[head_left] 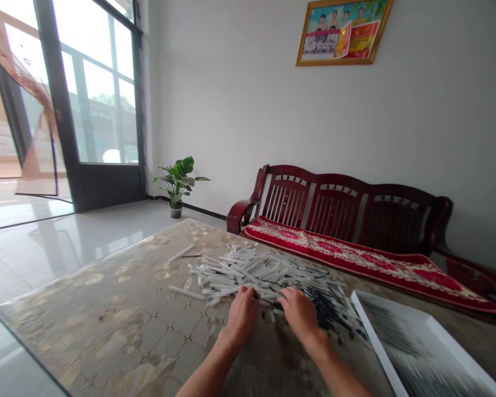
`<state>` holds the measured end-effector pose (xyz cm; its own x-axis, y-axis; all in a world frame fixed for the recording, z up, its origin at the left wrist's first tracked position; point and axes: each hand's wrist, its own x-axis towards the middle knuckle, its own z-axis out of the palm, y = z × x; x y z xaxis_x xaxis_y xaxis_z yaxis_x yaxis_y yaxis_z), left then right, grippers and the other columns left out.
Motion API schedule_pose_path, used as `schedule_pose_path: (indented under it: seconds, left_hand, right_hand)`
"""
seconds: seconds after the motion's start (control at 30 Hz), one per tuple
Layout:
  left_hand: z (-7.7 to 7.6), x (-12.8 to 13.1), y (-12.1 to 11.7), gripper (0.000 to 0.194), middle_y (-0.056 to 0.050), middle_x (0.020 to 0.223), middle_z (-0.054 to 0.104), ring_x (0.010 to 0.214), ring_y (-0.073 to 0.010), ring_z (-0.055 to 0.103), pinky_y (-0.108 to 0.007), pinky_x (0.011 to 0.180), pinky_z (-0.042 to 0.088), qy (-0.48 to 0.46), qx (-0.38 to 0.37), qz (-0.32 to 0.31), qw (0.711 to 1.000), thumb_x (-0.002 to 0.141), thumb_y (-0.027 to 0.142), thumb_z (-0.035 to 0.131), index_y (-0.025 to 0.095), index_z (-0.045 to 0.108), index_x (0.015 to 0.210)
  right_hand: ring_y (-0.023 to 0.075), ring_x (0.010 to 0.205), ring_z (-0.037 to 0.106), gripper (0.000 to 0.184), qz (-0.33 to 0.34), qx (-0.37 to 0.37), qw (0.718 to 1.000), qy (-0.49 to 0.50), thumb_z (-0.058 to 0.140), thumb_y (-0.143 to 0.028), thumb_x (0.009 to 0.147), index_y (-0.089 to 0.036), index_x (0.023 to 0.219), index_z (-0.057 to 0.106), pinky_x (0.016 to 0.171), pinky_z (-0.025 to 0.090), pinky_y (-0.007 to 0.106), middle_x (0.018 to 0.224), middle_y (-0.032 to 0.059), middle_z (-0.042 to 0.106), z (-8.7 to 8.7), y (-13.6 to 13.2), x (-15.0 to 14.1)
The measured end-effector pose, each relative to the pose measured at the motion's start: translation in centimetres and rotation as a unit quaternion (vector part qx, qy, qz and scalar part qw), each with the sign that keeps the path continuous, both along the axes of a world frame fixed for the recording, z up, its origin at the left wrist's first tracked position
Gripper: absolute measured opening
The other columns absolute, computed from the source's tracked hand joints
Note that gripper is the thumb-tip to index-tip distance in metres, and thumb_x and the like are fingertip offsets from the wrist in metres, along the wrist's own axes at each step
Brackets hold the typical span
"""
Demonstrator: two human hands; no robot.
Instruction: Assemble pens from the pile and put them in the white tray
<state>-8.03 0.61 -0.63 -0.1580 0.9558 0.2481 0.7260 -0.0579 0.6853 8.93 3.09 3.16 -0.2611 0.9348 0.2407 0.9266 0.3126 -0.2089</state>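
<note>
My left hand (243, 313) is at the near edge of a heap of white pen-like tubes (248, 267). Its fingers are curled inward, with a small dark part showing near the fingertips. Beside it, my right hand (300, 313) bends its fingers toward the left one, next to a pile of thin black sticks (328, 306). What either hand pinches is too small and hidden to name. A white tray (380, 344) on the right holds rows of slim dark pen-like sticks.
A patterned cover lies over the table (149, 320). Loose white tubes (186, 292) lie left of the heap. Behind the table stands a dark red wooden bench (334, 207) with a red cushion (355, 259). A potted plant (177, 182) is near the glass door (99, 99).
</note>
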Motion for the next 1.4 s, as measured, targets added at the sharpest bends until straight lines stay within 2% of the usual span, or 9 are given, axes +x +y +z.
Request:
schedule_pose_path:
  seconds: [0.13,0.27,0.47,0.63,0.83,0.97,1.1,1.2,1.4]
  left_hand:
    - [-0.4,1.8,0.1,0.023,-0.004,0.080,0.062,0.073,-0.0182,0.058,-0.029,0.073,0.043,-0.114,0.072,0.053,0.989,0.090,0.026,0.041,0.021,0.059,0.075]
    - [-0.6,2.8,-0.5,0.028,-0.006,0.087,0.062,0.079,-0.0195,0.060,-0.031,0.076,0.045,-0.110,0.100,0.083,0.985,0.093,0.029,0.035,0.022,0.060,0.082]
    - [-0.2,3.3,-1.5,0.031,-0.005,0.116,0.062,0.106,-0.0222,0.058,-0.031,0.086,0.045,0.025,0.075,-0.067,0.995,0.085,0.025,0.056,0.031,0.065,0.114]
    - [0.2,3.1,-1.8,0.018,-0.005,0.092,0.067,0.096,-0.0236,0.058,-0.031,0.083,0.042,0.095,0.074,-0.082,0.989,0.087,0.030,0.057,0.031,0.072,0.097]
    - [-0.1,3.2,-0.8,0.026,-0.004,0.086,0.064,0.086,-0.0213,0.060,-0.030,0.075,0.045,-0.146,0.093,0.019,0.985,0.086,0.038,0.050,0.025,0.073,0.089]
    - [0.0,4.1,-0.1,0.024,-0.002,0.072,0.063,0.069,-0.0189,0.060,-0.028,0.061,0.046,-0.334,0.066,-0.023,0.940,0.075,0.039,0.060,0.020,0.071,0.085]
    - [0.5,4.6,0.3,0.020,0.004,0.058,0.059,0.053,-0.0130,0.057,-0.021,0.046,0.040,-0.526,-0.029,-0.002,0.850,0.066,0.029,0.070,0.017,0.065,0.081]
    - [1.3,4.6,0.7,0.017,0.005,0.055,0.059,0.051,-0.0117,0.060,-0.019,0.046,0.043,-0.605,-0.076,0.035,0.792,0.066,0.022,0.075,0.016,0.060,0.073]
    - [1.8,6.0,1.0,0.018,-0.001,0.067,0.067,0.065,-0.0130,0.071,-0.023,0.064,0.057,-0.683,-0.083,0.043,0.725,0.079,0.016,0.071,0.017,0.054,0.073]
  right_hand:
    - [0.0183,0.101,0.066,0.028,0.003,-0.014,0.998,0.065,0.050,-0.020,0.090,-0.024,0.109,0.071,0.084,0.046,0.024,0.109,0.0045,0.072,-0.9,-0.3,3.9]
    - [0.0207,0.101,0.065,0.028,0.006,-0.011,0.999,0.030,0.049,-0.020,0.090,-0.023,0.106,0.072,0.085,0.046,0.026,0.106,0.0057,0.072,-1.1,-1.3,6.4]
    - [0.0204,0.096,0.067,0.027,0.032,-0.009,0.998,0.059,0.051,-0.022,0.088,-0.025,0.104,0.073,0.083,0.046,0.025,0.099,0.0051,0.072,-1.2,-2.3,7.0]
    - [0.0193,0.091,0.068,0.031,0.036,0.003,0.981,0.192,0.050,-0.021,0.086,-0.024,0.110,0.069,0.082,0.049,0.026,0.098,0.0040,0.073,-1.5,-1.8,6.7]
    - [0.0188,0.094,0.066,0.020,-0.002,-0.001,0.994,0.112,0.054,-0.018,0.083,-0.024,0.090,0.072,0.082,0.047,0.025,0.098,0.0032,0.070,-1.4,-1.5,5.9]
    - [0.0204,0.098,0.063,0.016,-0.010,-0.016,0.999,-0.026,0.061,-0.014,0.080,-0.024,0.087,0.072,0.080,0.045,0.026,0.100,0.0037,0.067,-1.2,-1.2,5.1]
    - [0.0227,0.100,0.061,0.013,-0.006,0.003,0.998,-0.060,0.061,-0.013,0.081,-0.022,0.086,0.070,0.081,0.044,0.028,0.101,0.0052,0.068,-0.9,-1.3,5.2]
    - [0.0247,0.100,0.059,0.013,-0.008,0.035,0.998,-0.044,0.059,-0.015,0.084,-0.022,0.087,0.069,0.084,0.042,0.032,0.097,0.0056,0.069,-0.7,-1.7,6.0]
    - [0.0205,0.096,0.063,0.021,-0.008,0.071,0.992,0.104,0.049,-0.018,0.090,-0.026,0.094,0.068,0.083,0.045,0.027,0.096,0.0030,0.070,-2.0,-2.6,8.3]
